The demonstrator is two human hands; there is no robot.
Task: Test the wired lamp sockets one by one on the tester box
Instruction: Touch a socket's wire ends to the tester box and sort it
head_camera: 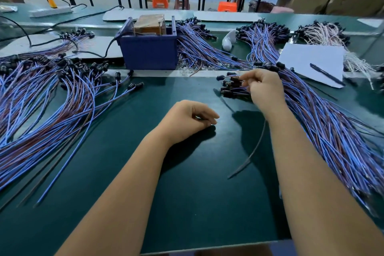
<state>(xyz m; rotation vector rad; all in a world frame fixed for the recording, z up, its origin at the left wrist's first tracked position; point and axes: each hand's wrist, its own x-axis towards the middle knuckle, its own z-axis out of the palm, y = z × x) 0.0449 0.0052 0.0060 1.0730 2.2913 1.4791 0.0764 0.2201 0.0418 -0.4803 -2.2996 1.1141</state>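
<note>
Head view showed the right hand [264,87] pinching a black socket among the untested wired lamp sockets [232,87] at the right-hand bundle, while the left hand [187,119] rested loosely curled on the green mat [187,193], holding nothing. The step in hand appeared to be selection of the next unit. The next move would require drawing one socket free of the bundle and carrying it to the blue tester box [148,52] beyond.
</note>
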